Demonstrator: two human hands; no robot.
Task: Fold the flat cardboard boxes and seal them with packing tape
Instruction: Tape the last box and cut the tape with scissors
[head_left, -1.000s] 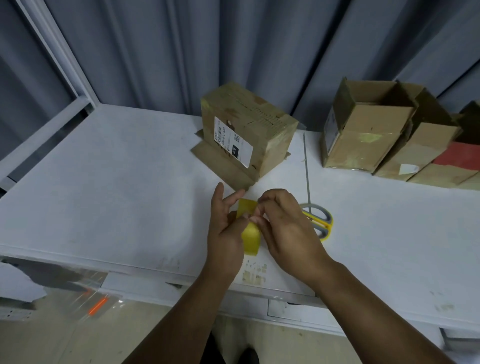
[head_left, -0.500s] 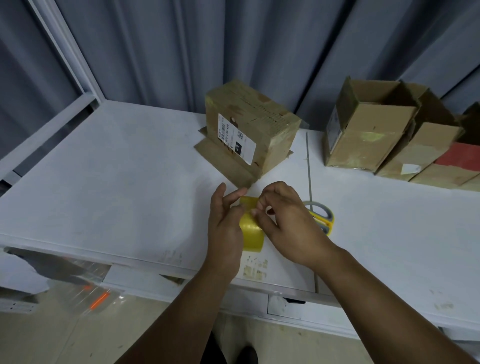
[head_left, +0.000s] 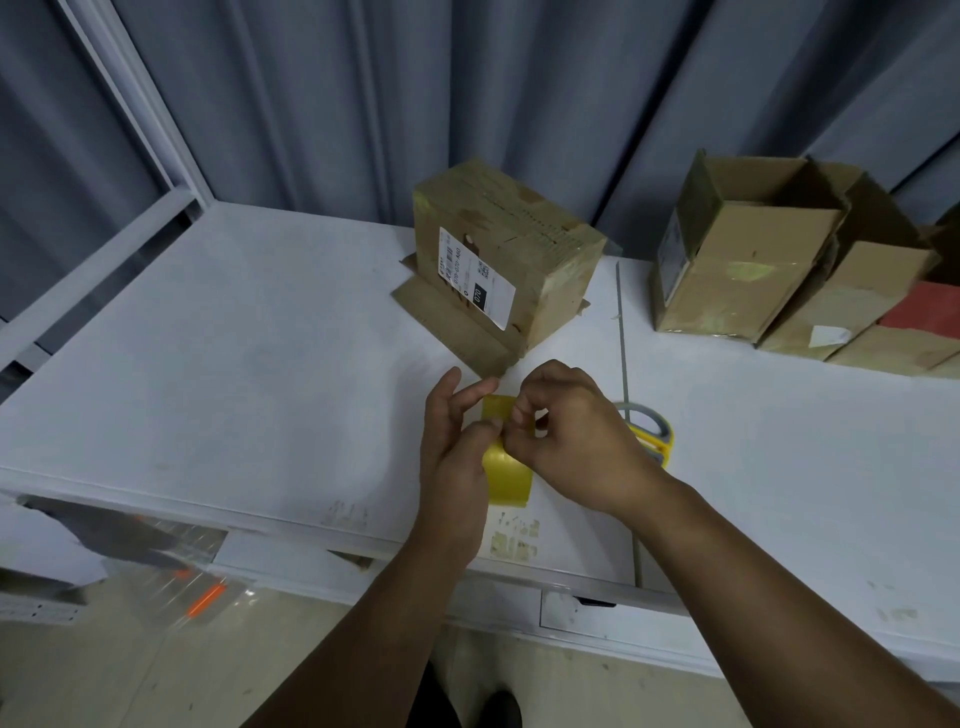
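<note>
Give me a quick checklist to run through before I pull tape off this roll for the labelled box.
1. Grip on the tape roll: ok, the left hand holds it.
2. Tape end lifted: cannot tell, the right hand pinches there and hides it.
3. Top of the labelled box closed: ok.
4. Its bottom flaps tucked in: not ok, they splay on the table.
5. Reach to the scissors: ok, beside the right hand.

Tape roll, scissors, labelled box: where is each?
Tape roll (head_left: 508, 477): head view, its yellow outer face.
Scissors (head_left: 649, 436): head view, the yellow handle loop.
Labelled box (head_left: 475, 278): head view, its white label.
</note>
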